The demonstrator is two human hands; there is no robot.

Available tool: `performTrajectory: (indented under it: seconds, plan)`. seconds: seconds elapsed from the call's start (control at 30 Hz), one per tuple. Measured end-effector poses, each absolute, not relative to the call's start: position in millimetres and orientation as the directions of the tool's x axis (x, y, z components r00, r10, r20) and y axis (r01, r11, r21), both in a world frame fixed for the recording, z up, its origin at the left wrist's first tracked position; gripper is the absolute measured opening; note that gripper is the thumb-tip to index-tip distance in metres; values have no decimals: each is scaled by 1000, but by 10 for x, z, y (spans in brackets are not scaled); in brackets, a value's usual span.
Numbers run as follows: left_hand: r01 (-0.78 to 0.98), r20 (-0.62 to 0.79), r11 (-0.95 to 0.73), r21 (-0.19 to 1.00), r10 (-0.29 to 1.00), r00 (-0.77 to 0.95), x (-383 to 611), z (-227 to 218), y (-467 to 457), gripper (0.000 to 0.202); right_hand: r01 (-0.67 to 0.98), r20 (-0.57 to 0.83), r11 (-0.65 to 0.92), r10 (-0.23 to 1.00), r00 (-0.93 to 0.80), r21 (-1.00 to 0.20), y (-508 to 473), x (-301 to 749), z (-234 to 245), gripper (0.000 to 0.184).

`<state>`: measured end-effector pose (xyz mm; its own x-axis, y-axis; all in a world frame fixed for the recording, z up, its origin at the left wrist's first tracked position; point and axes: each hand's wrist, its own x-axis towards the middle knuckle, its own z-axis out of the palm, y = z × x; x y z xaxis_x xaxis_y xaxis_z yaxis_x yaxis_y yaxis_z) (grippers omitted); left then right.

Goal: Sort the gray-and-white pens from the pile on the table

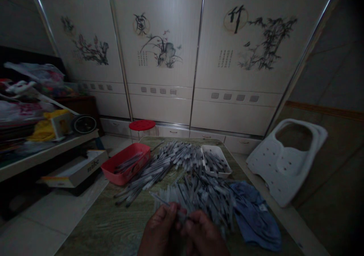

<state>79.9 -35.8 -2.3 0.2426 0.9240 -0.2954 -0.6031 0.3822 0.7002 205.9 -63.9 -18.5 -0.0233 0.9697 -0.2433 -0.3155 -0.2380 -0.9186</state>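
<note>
Low in the head view, my left hand point(159, 225) is closed around a thin, greyish pen point(160, 199) that points up and to the left. My right hand point(203, 231) is pinched close beside it, at the pen's lower right end; the dim light hides exactly what its fingertips grip. Just beyond my hands lies a loose heap of pale, clear pen-like sticks point(196, 195). Farther back, many dark-tipped pens point(153, 168) spread in a curved pile. A red plastic basket point(113, 178) and a white tray point(216, 149) each hold several more.
A blue cloth point(256, 218) lies at the right of the wooden-looking table point(113, 225). Right of the table stands a white plastic folding seat point(284, 161). A red stool point(142, 125) is behind, near the cupboard doors. At left, a cluttered bench point(51, 149) stands above a shoe box point(82, 170).
</note>
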Motion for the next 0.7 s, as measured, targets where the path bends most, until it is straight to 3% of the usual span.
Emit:
performTrajectory:
  seconds: [0.13, 0.23, 0.4, 0.57, 0.7]
  plan:
    - [-604, -314, 420, 677, 908, 279, 805, 5, -353, 52, -281, -294, -299, 954, -61, -912, -643, 2066, -174, 71]
    - [-617, -321, 392, 682, 919, 228, 796, 2, -352, 50, -237, -249, -245, 968, -13, -940, -641, 2063, -175, 71]
    - [-598, -328, 427, 678, 904, 273, 776, -71, -340, 49, -326, -307, -292, 952, -7, -899, -629, 2031, -206, 75]
    - [-583, -291, 375, 721, 927, 237, 776, -81, -334, 50, -299, -232, -206, 971, 54, -932, -621, 2015, -247, 70]
    - [-615, -350, 432, 659, 901, 258, 782, -72, -345, 51, -385, -332, -286, 942, 55, -877, -618, 1973, -277, 73]
